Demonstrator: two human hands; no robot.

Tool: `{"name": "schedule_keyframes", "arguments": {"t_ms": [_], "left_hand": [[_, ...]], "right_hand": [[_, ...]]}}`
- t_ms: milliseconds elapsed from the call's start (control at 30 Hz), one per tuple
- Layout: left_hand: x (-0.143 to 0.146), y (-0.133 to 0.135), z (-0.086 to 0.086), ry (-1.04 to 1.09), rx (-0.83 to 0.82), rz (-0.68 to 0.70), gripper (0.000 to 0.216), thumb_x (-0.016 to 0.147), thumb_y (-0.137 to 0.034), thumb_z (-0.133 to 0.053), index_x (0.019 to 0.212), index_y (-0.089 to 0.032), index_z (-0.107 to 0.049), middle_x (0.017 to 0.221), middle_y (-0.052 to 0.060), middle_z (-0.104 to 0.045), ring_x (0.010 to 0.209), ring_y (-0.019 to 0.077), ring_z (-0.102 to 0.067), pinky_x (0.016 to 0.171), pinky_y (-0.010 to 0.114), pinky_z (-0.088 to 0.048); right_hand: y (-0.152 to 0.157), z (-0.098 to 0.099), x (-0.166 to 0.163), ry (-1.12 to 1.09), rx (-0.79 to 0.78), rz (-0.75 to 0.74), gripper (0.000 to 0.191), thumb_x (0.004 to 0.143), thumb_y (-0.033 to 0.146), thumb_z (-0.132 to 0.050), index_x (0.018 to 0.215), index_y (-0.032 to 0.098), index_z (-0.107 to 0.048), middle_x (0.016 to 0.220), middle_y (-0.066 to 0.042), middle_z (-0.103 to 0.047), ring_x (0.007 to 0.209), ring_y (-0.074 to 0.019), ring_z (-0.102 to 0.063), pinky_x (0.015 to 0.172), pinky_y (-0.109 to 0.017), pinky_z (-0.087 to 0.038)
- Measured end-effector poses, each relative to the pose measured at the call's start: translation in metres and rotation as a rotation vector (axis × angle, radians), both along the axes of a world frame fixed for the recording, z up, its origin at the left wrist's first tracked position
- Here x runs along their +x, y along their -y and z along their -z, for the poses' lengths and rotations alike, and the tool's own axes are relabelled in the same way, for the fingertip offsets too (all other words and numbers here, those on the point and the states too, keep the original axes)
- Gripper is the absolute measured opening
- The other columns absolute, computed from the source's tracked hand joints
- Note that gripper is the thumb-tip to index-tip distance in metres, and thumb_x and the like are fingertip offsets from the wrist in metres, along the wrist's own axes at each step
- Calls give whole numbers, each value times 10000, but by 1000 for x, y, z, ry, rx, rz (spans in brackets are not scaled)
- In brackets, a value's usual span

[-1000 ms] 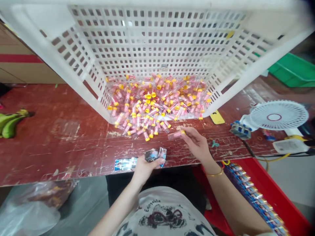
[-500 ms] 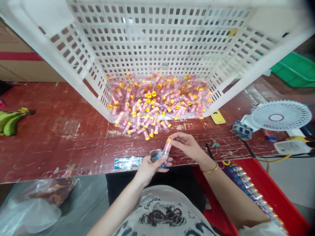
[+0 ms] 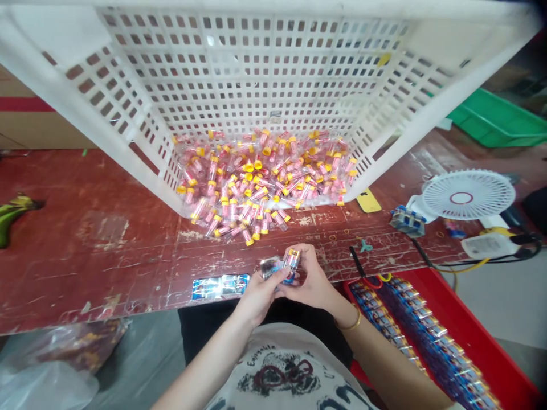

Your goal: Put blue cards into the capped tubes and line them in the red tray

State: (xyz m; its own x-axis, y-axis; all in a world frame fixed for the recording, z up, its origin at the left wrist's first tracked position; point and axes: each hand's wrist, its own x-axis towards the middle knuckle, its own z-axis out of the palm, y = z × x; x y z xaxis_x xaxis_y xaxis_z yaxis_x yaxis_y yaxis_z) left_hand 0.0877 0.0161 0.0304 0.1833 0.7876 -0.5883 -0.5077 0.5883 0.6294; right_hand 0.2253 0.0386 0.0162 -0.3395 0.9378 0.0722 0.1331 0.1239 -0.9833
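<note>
In front of my body, my left hand [image 3: 259,294] and my right hand [image 3: 311,280] meet at the table's front edge. Between them is a small clear tube [image 3: 292,259] with a yellow cap, now with a shiny silver-blue wrapper around it. My left thumb presses on the tube, while my right fingers curl round its far side. Glossy dark foil wrappers [image 3: 269,266] also sit in my left hand. To the left, a strip of silver-blue wrappers [image 3: 220,287] lies flat on the table. Many pink-filled tubes [image 3: 256,193] with yellow caps spill forward from a white basket [image 3: 171,165].
A red tray [image 3: 474,336] at the lower right holds rows of wrapped tubes [image 3: 436,330]. On the right of the table are a white fan [image 3: 468,196], a bundle of wrapped tubes [image 3: 407,221], and a yellow phone [image 3: 368,201]. Bananas [image 3: 12,213] lie at left.
My right hand has come down from the tube's cap to close around its side. The silver-blue wrapper now shows around the tube. The camera view has shifted slightly to the right.
</note>
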Motion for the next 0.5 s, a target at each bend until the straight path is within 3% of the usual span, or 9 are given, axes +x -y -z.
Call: {"name": "schedule_keyframes", "arguments": {"t_ms": [367,500], "left_hand": [[9,-1,0,-16,13,35,327,686,-355,-775,897,-113,-711,849,104,-747,787,207,-695,654,252,-541],[4,2,2,-71,21,104,364,763,-373,-700,1035,-132,-680,1039,135,-721,907,251,-681,728,339,-569]], "right_hand": [[6,-3,6,37,47,66,553,675,195,-713,1092,269,-358,1025,-32,-465,906,-170,-547,754,-310,-518],[12,9,47,138,110,248,612,659,234,-734,1133,251,-346,1108,-64,-460,951,-194,-546,797,-335,-504]]}}
